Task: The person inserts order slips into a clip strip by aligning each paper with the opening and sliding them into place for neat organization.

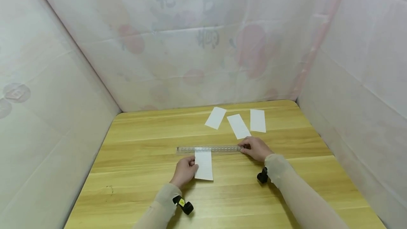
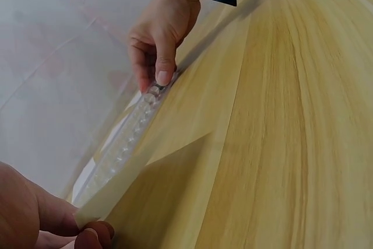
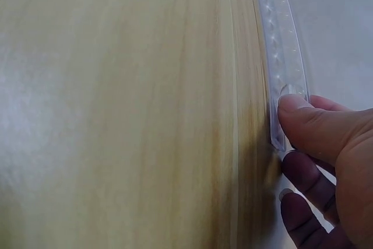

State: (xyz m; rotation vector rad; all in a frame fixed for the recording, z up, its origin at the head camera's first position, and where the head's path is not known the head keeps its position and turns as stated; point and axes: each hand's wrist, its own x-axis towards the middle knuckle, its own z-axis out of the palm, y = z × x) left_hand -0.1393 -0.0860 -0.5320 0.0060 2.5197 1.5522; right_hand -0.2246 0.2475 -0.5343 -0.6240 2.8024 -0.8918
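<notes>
My left hand [image 1: 184, 171] pinches the left edge of a white paper slip [image 1: 204, 165] between thumb and fingers. The slip's near part stands off the table, with a shadow under it in the left wrist view. Its far end meets a long, clear plastic ruler-like strip [image 1: 222, 148] that lies crosswise; which of the two is on top I cannot tell. A row of round shapes runs along the strip [image 3: 281, 45]. At the strip's right end, my right hand [image 1: 257, 148] grips it, thumb on top [image 3: 326, 138].
Beyond the strip, three more white paper slips lie on the wooden table [image 1: 133, 172]: a left one [image 1: 216, 118], a middle one [image 1: 239, 126] close to my right hand, and a right one [image 1: 258, 120]. Pale printed curtains [image 1: 190, 63] enclose the table's back and sides.
</notes>
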